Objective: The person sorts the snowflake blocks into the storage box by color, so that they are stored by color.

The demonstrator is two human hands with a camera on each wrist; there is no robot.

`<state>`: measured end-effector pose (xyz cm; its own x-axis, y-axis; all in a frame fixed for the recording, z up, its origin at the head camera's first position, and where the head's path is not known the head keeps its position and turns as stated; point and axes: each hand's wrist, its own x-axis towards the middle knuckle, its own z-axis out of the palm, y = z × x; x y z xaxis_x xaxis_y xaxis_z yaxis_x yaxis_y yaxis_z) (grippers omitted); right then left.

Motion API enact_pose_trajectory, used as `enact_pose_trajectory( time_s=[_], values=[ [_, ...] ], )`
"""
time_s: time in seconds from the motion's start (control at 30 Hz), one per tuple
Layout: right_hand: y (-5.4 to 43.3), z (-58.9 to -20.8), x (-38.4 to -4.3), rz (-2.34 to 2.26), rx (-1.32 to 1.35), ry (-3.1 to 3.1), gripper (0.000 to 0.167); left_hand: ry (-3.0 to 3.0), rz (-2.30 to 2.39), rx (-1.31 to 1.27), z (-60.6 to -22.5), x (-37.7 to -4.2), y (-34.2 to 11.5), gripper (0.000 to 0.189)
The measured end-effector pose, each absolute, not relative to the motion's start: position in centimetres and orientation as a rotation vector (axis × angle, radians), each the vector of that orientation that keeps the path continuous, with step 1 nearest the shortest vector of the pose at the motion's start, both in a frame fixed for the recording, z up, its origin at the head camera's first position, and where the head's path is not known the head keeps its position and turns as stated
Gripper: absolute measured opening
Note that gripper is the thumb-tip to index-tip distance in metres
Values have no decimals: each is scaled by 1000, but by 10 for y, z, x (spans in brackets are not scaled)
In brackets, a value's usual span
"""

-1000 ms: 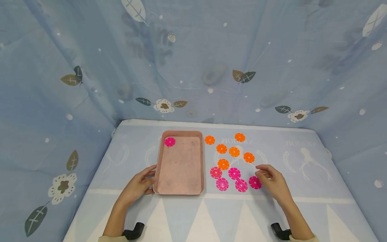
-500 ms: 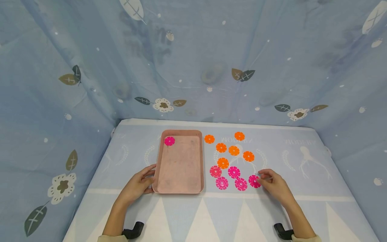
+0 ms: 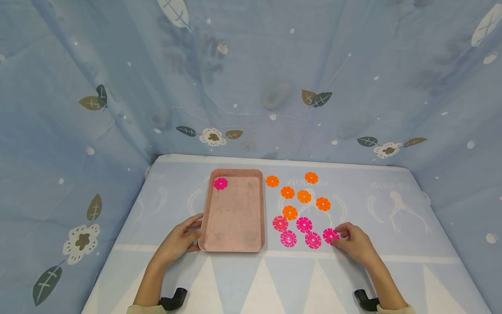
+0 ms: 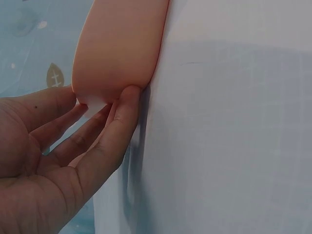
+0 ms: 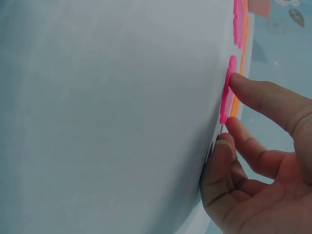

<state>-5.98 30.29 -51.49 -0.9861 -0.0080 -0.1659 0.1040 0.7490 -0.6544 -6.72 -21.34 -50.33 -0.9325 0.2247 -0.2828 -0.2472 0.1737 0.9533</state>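
My left hand (image 3: 176, 242) holds the left edge of a pink tray (image 3: 205, 226) close to its near corner. In the left wrist view, fingertips press against the tray's rounded side (image 4: 117, 53). At the right, my right hand (image 3: 356, 244) has thumb and forefinger at the edge of a bright pink notched plastic disc (image 3: 330, 235). The right wrist view shows the thumb on this disc and the forefinger at its lower edge, the other fingers curled close to the table. Another pink disc (image 3: 220, 183) lies in the tray's far left corner.
Several pink notched discs (image 3: 313, 240) lie between the tray and my right hand. Behind them are several orange discs (image 3: 303, 196). A patterned cloth (image 3: 259, 78) hangs behind the table (image 3: 408, 235).
My right hand has come down and its fingers have closed in on the rightmost pink disc. The left hand and the tray have stayed in place.
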Motion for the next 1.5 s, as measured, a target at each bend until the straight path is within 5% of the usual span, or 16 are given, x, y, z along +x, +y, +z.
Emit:
enact_pose_trajectory(
  time_s=[1.5],
  values=[
    [321, -502, -72, -1334, 186, 2439, 20, 2134, 1796, -46, -502, -66, -213, 53]
  ],
)
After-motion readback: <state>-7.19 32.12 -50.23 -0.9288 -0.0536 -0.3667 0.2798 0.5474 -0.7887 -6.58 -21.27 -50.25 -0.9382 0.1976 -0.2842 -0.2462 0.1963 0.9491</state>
